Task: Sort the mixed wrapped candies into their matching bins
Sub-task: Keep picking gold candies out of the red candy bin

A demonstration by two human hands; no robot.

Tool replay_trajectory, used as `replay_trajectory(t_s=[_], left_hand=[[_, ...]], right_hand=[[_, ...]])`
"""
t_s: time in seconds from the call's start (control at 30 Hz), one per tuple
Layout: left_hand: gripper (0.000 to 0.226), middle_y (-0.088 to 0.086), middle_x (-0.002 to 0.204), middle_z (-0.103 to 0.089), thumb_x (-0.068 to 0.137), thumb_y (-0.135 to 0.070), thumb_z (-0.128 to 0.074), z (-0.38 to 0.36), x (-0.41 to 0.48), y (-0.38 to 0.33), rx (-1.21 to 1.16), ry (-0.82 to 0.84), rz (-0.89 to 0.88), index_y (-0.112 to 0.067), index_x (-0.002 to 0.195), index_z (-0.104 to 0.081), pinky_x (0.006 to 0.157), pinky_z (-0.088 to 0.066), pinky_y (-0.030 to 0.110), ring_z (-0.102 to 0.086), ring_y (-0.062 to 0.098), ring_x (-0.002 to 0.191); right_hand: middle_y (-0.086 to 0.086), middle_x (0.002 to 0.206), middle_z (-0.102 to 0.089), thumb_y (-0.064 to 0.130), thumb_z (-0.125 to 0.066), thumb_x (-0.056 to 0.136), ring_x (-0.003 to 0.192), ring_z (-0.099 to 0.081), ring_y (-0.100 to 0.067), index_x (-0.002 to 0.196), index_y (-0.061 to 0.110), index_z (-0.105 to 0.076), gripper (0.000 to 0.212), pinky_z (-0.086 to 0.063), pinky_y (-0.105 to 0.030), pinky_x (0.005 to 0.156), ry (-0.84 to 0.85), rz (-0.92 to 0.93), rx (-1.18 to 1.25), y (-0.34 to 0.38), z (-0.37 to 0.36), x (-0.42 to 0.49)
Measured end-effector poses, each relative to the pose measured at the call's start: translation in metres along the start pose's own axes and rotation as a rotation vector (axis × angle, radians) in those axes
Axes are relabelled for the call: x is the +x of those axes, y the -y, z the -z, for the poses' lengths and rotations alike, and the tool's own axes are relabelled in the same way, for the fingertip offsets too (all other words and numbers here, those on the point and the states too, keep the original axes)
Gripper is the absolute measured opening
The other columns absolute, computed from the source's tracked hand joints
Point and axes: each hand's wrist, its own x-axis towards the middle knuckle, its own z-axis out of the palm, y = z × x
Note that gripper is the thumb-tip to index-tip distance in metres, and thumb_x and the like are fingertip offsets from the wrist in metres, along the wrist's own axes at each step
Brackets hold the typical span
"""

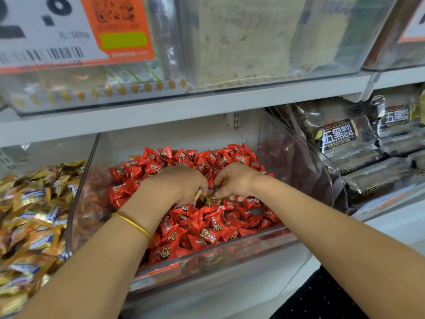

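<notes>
Both hands dig into the red candies [207,226] in the middle clear bin [230,252]. The left hand [184,183] curls round a gold-wrapped candy [198,194]. The right hand [234,180] has its fingers bent down just beside it, and whether it grips anything is hidden.

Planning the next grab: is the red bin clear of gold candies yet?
No: gold candies lie in the red bin, between the left hand and right hand.

view: head | faces: forward and down | range: close over the red-candy bin [230,254]
</notes>
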Motion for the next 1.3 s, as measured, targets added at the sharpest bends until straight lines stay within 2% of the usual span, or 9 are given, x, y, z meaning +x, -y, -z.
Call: replay_trajectory(t_s=[0.17,0.27,0.37,0.47,0.57,0.67,0.87,1.17,1.3], left_hand=[[0.026,-0.001,0.111,-0.053,0.085,-0.025,-0.066,-0.006,0.0,0.0,-0.026,-0.147,0.034,-0.033,0.109,-0.059,0.089,-0.045,0.035,-0.049,0.021,0.11],[0.017,-0.005,0.101,-0.057,0.086,-0.023,-0.063,-0.007,-0.002,0.003,-0.026,-0.25,0.03,-0.031,0.102,-0.06,0.076,-0.041,0.029,-0.053,0.019,0.104],[0.012,-0.006,0.099,-0.06,0.089,-0.023,-0.06,-0.008,-0.004,0.007,-0.05,-0.337,0.047,-0.027,0.1,-0.061,0.07,-0.036,0.027,-0.055,0.02,0.1],[0.011,-0.006,0.095,-0.061,0.091,-0.022,-0.056,-0.008,-0.007,0.013,-0.123,-0.402,0.05,-0.024,0.1,-0.061,0.069,-0.036,0.026,-0.057,0.019,0.096],[0.012,-0.005,0.107,-0.062,0.09,-0.025,-0.058,-0.01,-0.008,0.017,-0.252,-0.403,0.046,-0.023,0.102,-0.061,0.079,-0.043,0.028,-0.057,0.02,0.102],[0.005,-0.002,0.111,-0.062,0.088,-0.024,-0.062,-0.011,-0.007,0.023,-0.418,-0.398,0.026,-0.023,0.093,-0.06,0.089,-0.045,0.035,-0.057,0.021,0.105],[0.008,0.003,0.112,-0.062,0.086,-0.016,-0.066,-0.009,-0.007,0.026,-0.72,-0.442,-0.033,-0.015,0.094,-0.066,0.1,-0.04,0.034,-0.055,0.019,0.111],[0.009,0.0,0.11,-0.06,0.089,-0.015,-0.062,-0.003,-0.012,0.02,-0.93,-0.658,0.028,-0.012,0.097,-0.065,0.088,-0.036,0.022,-0.053,0.011,0.105],[0.003,0.002,0.111,-0.062,0.088,-0.016,-0.063,-0.002,-0.014,0.022,-0.984,-0.712,0.033,-0.017,0.09,-0.064,0.095,-0.041,0.03,-0.056,0.017,0.11]], right_hand=[[-0.006,0.07,-0.055,-0.005,-0.057,0.084,0.052,-0.049,-0.013,0.088,0.013,-0.057,0.018,-0.039,-0.019,0.038,-0.138,0.059,0.135,0.002,0.002,0.004],[-0.003,0.069,-0.053,-0.008,-0.051,0.085,0.056,-0.051,-0.016,0.102,0.012,-0.068,0.031,-0.047,-0.023,0.045,-0.06,0.09,0.053,0.003,0.0,0.003],[-0.005,0.115,-0.057,0.004,-0.056,0.09,0.063,-0.053,-0.017,0.127,0.02,-0.058,0.04,-0.051,-0.022,0.051,0.013,0.096,-0.144,0.007,-0.004,0.0],[-0.004,0.15,-0.032,0.024,-0.056,0.094,0.064,-0.053,-0.013,0.137,0.023,-0.047,0.044,-0.05,-0.019,0.051,0.044,0.136,-0.26,0.009,-0.006,-0.003],[-0.006,0.139,-0.043,0.033,-0.056,0.093,0.061,-0.053,-0.012,0.139,0.022,-0.042,0.049,-0.049,-0.018,0.048,0.071,0.132,-0.312,0.007,-0.009,-0.002],[-0.004,0.11,-0.049,0.02,-0.054,0.093,0.059,-0.05,-0.01,0.14,0.025,-0.04,0.05,-0.048,-0.019,0.048,0.083,0.118,-0.313,0.005,-0.01,-0.003],[-0.008,0.137,-0.041,-0.005,-0.051,0.087,0.062,-0.05,-0.012,0.129,0.024,-0.05,0.051,-0.046,-0.017,0.045,0.059,0.086,-0.347,0.006,-0.013,-0.007],[-0.011,0.135,-0.049,-0.004,-0.052,0.086,0.054,-0.053,-0.013,0.14,0.018,-0.044,0.059,-0.045,-0.015,0.038,0.034,0.066,-0.341,0.006,-0.018,-0.005],[0.001,0.089,-0.058,0.007,-0.068,0.08,0.057,-0.054,-0.013,0.126,0.012,-0.057,0.048,-0.044,-0.016,0.039,-0.003,0.034,-0.136,0.0,-0.004,-0.007]])
